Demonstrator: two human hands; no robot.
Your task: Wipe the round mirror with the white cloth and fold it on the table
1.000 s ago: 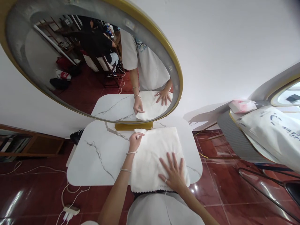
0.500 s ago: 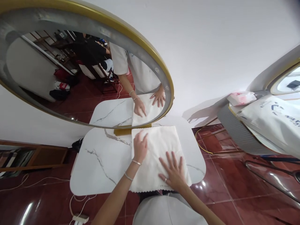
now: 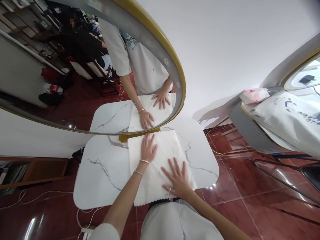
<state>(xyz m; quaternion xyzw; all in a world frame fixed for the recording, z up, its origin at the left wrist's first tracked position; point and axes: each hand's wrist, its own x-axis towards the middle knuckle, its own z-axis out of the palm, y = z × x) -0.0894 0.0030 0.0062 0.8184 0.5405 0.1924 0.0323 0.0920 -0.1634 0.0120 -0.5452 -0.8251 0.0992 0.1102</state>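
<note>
A white cloth with scalloped edges (image 3: 160, 180) lies spread on a white marbled table (image 3: 95, 180), its near edge reaching the table's front. On the upper left part of the cloth rests my left hand (image 3: 148, 148), fingers extended toward the mirror's base. My right hand (image 3: 177, 178) lies flat on the lower right part with its fingers spread and a ring on one of them. Two bracelets circle my left wrist. Neither hand grips anything.
A large oval gold-rimmed mirror (image 3: 181, 66) stands over the table's back, reflecting both hands and a seated person. At right, another table holds a tissue pack (image 3: 254, 96) and a white bag (image 3: 287, 115). Cables (image 3: 47, 192) cross the floor at left.
The cloth has shifted left on the table and turned slightly, with both hands on it. My left hand's fingers have straightened out from a bent pose. The head view has moved slightly.
</note>
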